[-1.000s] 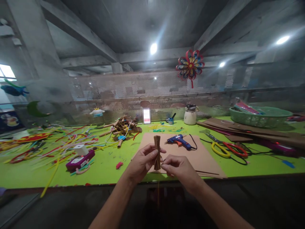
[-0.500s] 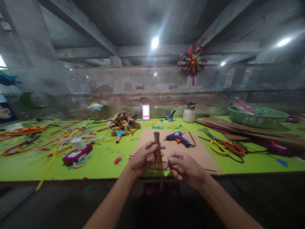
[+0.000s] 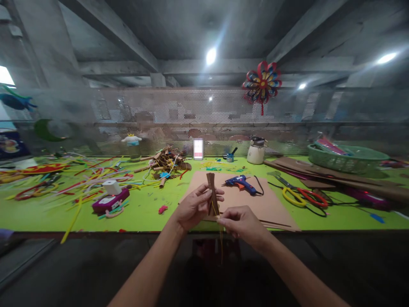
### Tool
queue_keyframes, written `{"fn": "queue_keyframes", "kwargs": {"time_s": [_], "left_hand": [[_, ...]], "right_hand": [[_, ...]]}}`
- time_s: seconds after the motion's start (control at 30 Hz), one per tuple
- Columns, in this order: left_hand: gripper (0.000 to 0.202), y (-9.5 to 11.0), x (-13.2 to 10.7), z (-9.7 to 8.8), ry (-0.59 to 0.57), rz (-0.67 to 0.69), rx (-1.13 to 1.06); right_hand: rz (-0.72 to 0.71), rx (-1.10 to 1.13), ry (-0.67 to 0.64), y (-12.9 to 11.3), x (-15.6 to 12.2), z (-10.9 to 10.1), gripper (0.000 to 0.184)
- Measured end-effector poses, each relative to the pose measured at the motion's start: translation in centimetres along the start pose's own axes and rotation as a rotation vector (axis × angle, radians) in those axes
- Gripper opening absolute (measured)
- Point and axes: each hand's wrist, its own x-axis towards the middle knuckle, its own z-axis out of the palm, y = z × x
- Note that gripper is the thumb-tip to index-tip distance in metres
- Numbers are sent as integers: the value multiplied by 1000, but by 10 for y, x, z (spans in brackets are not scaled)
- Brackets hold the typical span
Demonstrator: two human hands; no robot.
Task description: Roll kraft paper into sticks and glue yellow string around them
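Note:
My left hand is closed around a narrow brown bundle of what looks like cardboard or paper strips, which stands nearly upright and flares at its top and bottom. A thin yellow string runs by the bundle's lower end and hangs below the table edge. With thumb and forefinger pressed together, my right hand pinches the string close to the bundle's bottom. A blue glue gun lies on a brown cardboard sheet just beyond my hands.
Scissors with yellow and red handles lie right of the sheet. Left are a purple power strip and scattered coloured pipe cleaners. Farther back stand a pile of brown scraps, a cream jug and a green basket.
My right hand has moved in to the bundle's lower end, and its loosely curled fingers have closed on the string. My left hand keeps its hold. The view has shifted slightly.

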Motion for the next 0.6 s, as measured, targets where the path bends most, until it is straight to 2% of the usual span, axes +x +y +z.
{"fn": "queue_keyframes", "kwargs": {"time_s": [0.07,0.2,0.27,0.37,0.5,0.6], "left_hand": [[19,-3,1,-1,-10,26,-22],[18,-10,1,-5,0,59,-87],[16,-13,-1,-6,-15,58,-112],[16,-18,-5,-5,-58,16,-146],[21,-25,-7,0,-109,-10,-195],[30,-27,-7,5,-122,-14,-194]], "right_hand": [[-16,-34,22,-1,-3,-3,28],[-166,-145,61,-11,-15,-14,23],[-196,-110,-5,-18,-22,-24,20],[-128,49,-127,-30,-24,-47,19],[-85,228,-93,-53,-9,-78,20],[-120,211,-67,-72,9,-92,22]]}}
